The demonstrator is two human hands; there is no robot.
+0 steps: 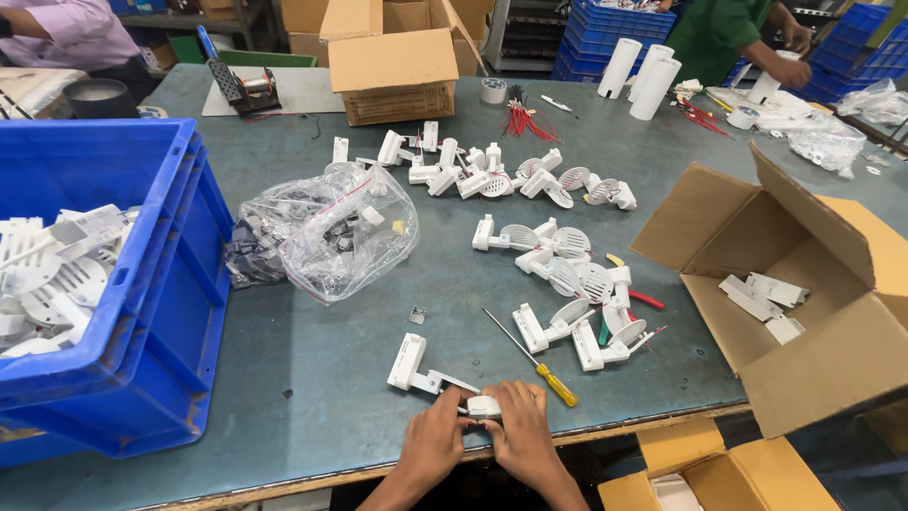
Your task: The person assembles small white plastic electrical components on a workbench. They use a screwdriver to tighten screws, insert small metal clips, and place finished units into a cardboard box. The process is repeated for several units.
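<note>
1. White plastic fills both hands: the left hand point(433, 443) and the right hand point(519, 437) meet at the near table edge, fingers closed from either side on a small white round fitting point(483, 407).
2. That fitting sits on the grey-green table point(312, 378), at the end of a white bracket point(418, 369) whose boxy end lies up and to the left of the hands.
3. Just beyond the right hand lies a screwdriver point(532, 359) with a yellow handle, its thin shaft pointing away to the upper left.
4. A small grey metal clip point(417, 314) rests alone on the table beyond the bracket.
5. Farther right is a cluster of white fittings with slotted round discs point(579, 284), with red and green wires among them.
6. A second, looser row of white fittings point(492, 175) runs across the middle of the table.
7. A clear plastic bag point(331, 232) holding small dark and white parts lies left of centre.
8. A blue crate point(161, 312) at the left edge holds more white slotted parts.
9. An open cardboard box point(813, 369) on the right holds a few flat white pieces.
10. At the far side stand another cardboard box point(392, 76), white tubes point(641, 71), a bundle of red wires point(523, 118) and a roll of tape point(492, 91).
11. A person in a green top point(724, 33) works at the far right; a pink sleeve point(66, 33) shows at the far left.
</note>
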